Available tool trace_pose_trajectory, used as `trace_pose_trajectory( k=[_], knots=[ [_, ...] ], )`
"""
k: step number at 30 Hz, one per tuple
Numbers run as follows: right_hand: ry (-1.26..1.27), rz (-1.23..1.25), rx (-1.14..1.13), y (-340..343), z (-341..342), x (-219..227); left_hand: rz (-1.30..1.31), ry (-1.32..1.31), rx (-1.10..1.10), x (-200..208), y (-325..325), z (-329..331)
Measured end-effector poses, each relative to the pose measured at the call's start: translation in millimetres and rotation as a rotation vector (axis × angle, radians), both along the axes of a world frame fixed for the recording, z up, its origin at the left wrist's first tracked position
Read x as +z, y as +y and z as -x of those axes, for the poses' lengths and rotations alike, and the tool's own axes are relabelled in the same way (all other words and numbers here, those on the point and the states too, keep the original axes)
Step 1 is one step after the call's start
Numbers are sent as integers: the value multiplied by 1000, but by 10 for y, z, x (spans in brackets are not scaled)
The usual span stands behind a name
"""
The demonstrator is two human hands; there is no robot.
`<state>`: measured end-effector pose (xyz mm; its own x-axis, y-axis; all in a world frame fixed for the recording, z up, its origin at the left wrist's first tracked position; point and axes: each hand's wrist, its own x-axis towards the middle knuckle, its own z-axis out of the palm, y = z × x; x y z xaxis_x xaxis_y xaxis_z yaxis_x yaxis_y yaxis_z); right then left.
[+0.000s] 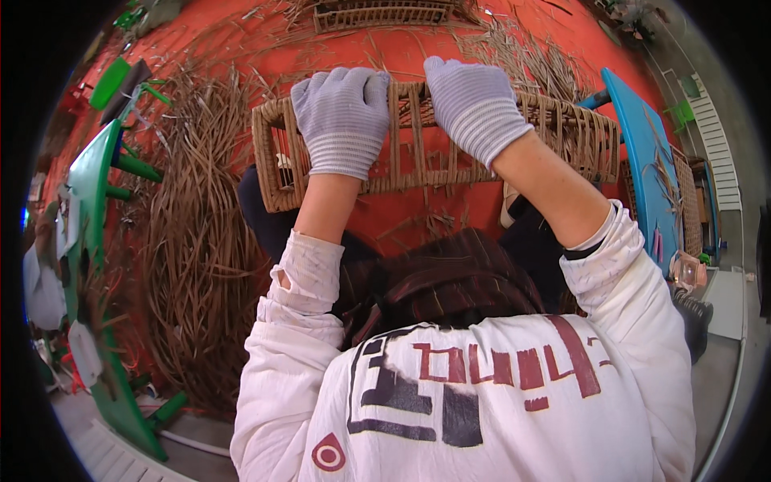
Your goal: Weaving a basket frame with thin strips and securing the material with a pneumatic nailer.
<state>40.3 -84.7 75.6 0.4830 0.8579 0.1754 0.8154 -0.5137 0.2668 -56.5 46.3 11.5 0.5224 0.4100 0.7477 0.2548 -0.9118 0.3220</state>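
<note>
A long wicker frame (418, 181), wound with brown strips and showing open gaps between its uprights, stands across my lap and legs. My left hand (341, 120), in a pale grey knitted glove, is closed over its far top rail, left of the middle. Farther right, my right hand (475, 104) wears a matching glove. Its fingers are curled at the same rail, and whatever they pinch is hidden behind the knuckles. Several strips run upright between the two hands. The right end of the frame is more densely wound than the middle.
A large heap of brown strips (197, 241) lies on the red floor (482, 210) to my left. Beside it stands a green table (96, 185). A blue table (642, 145) is close by the frame's right end. Another wicker piece (381, 14) rests at the far side.
</note>
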Motion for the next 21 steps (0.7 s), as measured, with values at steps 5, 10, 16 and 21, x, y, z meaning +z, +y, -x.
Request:
trace_pose_trajectory(
  k=[5,10,16,21],
  knots=[
    [54,13,-52,52,-46,49,-18,0,20,-56,32,-5],
    [146,29,-156,-41,-110,188,10,-43,-12,-31,32,-38],
    [62,-261,168,-159,259,115,-7,28,44,-40,46,-34],
    [-6,-18,-131,121,444,-183,-36,-28,36,-59,60,-54]
  ],
)
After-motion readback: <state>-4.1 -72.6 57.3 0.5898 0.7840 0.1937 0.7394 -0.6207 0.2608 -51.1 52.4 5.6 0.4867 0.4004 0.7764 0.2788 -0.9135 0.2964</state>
